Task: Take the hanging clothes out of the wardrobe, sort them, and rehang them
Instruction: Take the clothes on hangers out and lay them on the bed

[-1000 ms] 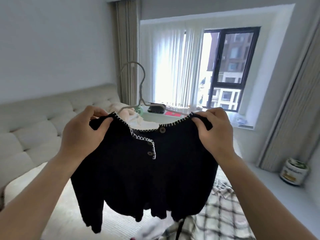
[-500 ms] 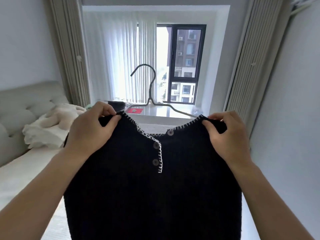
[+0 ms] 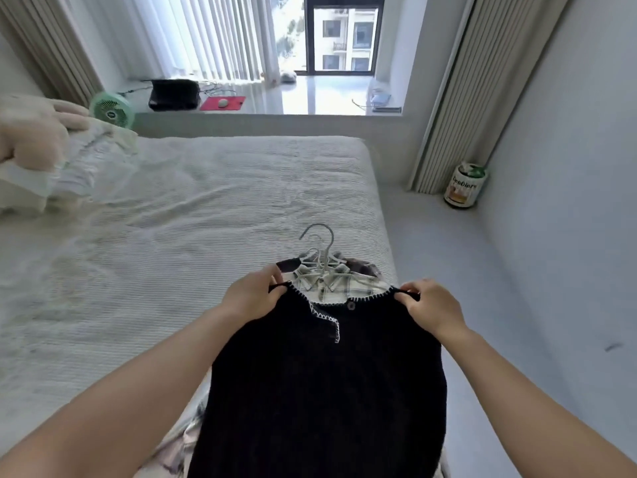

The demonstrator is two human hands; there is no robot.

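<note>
Black white-stitched knit top spread over plaid shirt on bed edge, white hangers stacked

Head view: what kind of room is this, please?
Most likely a bedroom: a wide bed with a ribbed white cover, a stack of hangered clothes lying on its edge, and a window ledge with pale vertical blinds.

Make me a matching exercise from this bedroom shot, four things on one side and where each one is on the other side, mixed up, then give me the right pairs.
Things:
1. black knit top
2. green fan
3. jar with a green lid
4. red mat

Places:
A. on the floor by the right curtain
B. on the window ledge, right of the black bag
C. held by its shoulders in the left hand and right hand
D. at the ledge's left end, beside the bed

Pairs: 1-C, 2-D, 3-A, 4-B
</note>
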